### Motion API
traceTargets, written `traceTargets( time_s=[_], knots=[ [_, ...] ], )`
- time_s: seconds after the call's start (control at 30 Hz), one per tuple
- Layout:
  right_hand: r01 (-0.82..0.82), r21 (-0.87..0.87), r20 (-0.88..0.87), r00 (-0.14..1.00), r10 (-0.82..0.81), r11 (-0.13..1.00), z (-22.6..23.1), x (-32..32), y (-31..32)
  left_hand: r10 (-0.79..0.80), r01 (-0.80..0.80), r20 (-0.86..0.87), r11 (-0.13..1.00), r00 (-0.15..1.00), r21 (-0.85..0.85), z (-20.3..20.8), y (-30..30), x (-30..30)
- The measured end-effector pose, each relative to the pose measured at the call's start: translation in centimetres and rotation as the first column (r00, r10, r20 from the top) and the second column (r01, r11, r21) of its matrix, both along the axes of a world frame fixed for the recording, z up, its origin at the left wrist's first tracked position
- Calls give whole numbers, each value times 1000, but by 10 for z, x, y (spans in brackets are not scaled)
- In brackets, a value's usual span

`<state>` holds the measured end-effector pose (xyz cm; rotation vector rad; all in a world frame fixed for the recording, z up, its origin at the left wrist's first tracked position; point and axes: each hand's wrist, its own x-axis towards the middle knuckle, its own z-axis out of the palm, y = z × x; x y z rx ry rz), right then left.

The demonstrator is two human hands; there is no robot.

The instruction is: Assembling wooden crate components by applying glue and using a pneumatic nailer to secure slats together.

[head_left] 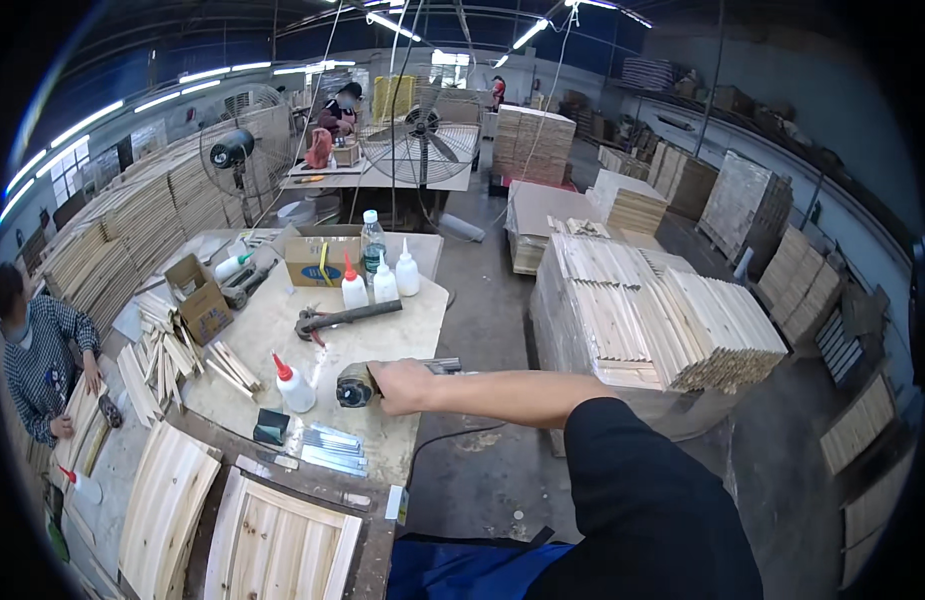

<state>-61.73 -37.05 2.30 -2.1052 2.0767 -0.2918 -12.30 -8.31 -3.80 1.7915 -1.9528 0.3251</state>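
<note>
My right arm reaches leftward across the table, and my right hand [400,387] is closed round a dark nail gun [356,386] near the table's right edge. The tool's round dark end shows left of my fingers, and a grey metal part sticks out to their right; the grip itself is hidden by the hand. Beside it stands a white glue bottle with a red tip [296,389]. Silvery nail strips [332,449] lie in front of it, next to a small dark box [271,427]. Beyond it rests a hammer [348,318]. My left hand is out of view.
Slatted wooden panels [282,545] lie at the near left. Farther back are glue bottles [407,268], a water bottle [373,238] and a cardboard box [318,262]. A co-worker [48,350] handles wood at the left. Stacked boards [672,320] stand right, across the aisle.
</note>
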Motion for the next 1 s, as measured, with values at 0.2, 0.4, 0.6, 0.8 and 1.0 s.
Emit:
traceTargets(
  time_s=[0.2,0.4,0.6,0.8,1.0],
  knots=[
    [92,-30,155,984,-86,995,-62,-3,-30,-91,96,-39,988,995,122,-52,-22,14],
    [7,-145,42,999,-1,989,-81,8,-14,158,-63,-560,981,813,186,-170,-5,72],
    [-91,-516,58,988,141,852,-48,14,51,-198,188,75,974,977,124,-12,-17,36],
    [-71,-523,200,958,203,850,-38,16,88,-79,86,170,996,982,-38,2,-48,58],
    [-43,-536,333,907,258,843,-28,39,114,69,-50,65,966,995,-255,38,-79,61]
  ],
)
